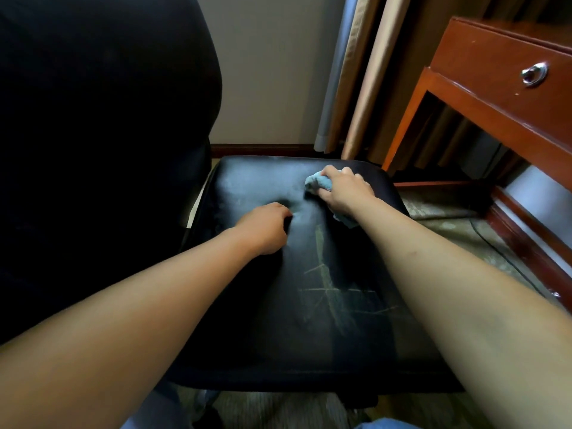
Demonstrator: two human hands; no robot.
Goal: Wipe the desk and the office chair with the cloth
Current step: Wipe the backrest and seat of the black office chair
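Right hand (342, 193): fingers grasping the cloth (318, 182) on the chair seat (309, 305).
Left hand (263, 227): fingers curled, holding nothing, resting on the seat.
Left: pale scuffs near the front; worktop (495, 97) state cannot be told.

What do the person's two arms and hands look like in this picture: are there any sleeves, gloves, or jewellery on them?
Both forearms are bare up to the frame edge, with no sleeves showing. The left hand and right hand wear no gloves, and no watch, bracelet or ring is visible on either. A small dark mark sits on the right forearm.

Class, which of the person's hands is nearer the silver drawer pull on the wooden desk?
Right. The right hand is below-left of the silver drawer pull; the left hand is farther left.
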